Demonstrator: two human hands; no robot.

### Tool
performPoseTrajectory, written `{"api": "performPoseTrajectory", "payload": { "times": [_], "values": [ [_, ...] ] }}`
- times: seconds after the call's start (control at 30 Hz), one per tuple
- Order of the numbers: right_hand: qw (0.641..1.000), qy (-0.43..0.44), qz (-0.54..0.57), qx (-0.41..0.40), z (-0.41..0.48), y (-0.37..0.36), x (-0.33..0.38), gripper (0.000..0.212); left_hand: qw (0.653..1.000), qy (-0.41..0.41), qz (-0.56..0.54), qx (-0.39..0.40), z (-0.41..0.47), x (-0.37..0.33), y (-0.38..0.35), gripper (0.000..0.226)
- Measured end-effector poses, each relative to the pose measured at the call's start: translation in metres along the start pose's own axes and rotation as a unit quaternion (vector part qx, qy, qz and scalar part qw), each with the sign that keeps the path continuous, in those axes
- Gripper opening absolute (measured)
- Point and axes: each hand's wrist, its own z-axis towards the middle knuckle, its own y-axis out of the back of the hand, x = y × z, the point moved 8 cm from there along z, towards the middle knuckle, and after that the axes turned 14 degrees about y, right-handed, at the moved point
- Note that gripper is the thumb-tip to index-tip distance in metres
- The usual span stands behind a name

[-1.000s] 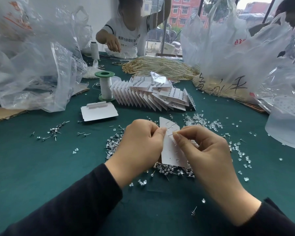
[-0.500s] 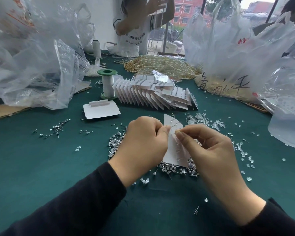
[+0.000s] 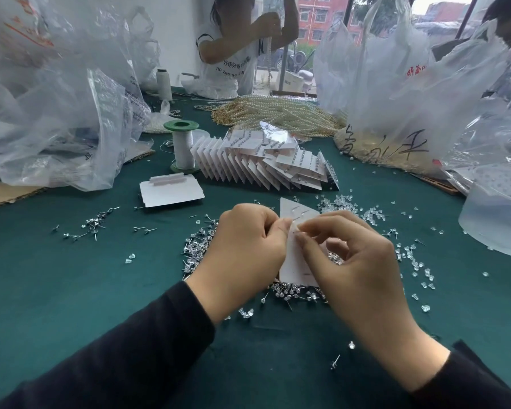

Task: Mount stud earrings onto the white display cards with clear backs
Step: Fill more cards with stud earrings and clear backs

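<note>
- Left hand (image 3: 245, 240): fingers curled, pinching the left edge of the card and holding it upright, probably so that both faces stay reachable.
- Right hand (image 3: 357, 261): thumb and forefinger pinch the card's upper part; whether a stud or a back lies under the tips is too small to tell.
- White paper display card (image 3: 292, 270): between the two hands, above the table, with thin posts showing near its top.
- Heap of silver stud earrings (image 3: 198, 246): directly below the hands, likely for short reaches.
- Scatter of clear plastic backs (image 3: 348, 205): just beyond the right hand.
- Fanned row of filled cards (image 3: 263, 163): well beyond both hands.
- Flat blank cards (image 3: 171, 190): beyond the left hand.
- Green cloth table (image 3: 71, 276): under everything.
</note>
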Motion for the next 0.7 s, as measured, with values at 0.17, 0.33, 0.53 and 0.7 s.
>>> {"api": "performPoseTrajectory", "payload": {
  "times": [0.17,0.33,0.53,0.7],
  "values": [
    [0.999,0.015,-0.029,0.009,0.002,0.003,0.006,0.010,0.999,-0.024,0.023,-0.007,-0.003,-0.004,-0.001,0.039],
    [0.999,0.015,-0.034,0.020,0.002,-0.001,0.005,0.013,0.999,-0.039,0.031,-0.014,-0.005,-0.007,0.000,0.041],
    [0.999,0.033,-0.036,0.022,0.001,-0.004,0.008,0.006,0.998,-0.062,0.021,-0.003,-0.004,-0.009,0.001,0.038],
    [1.000,-0.006,-0.027,0.011,0.001,0.001,-0.002,0.010,0.993,0.025,-0.034,0.107,0.013,0.004,0.006,0.046]
  ]
}}
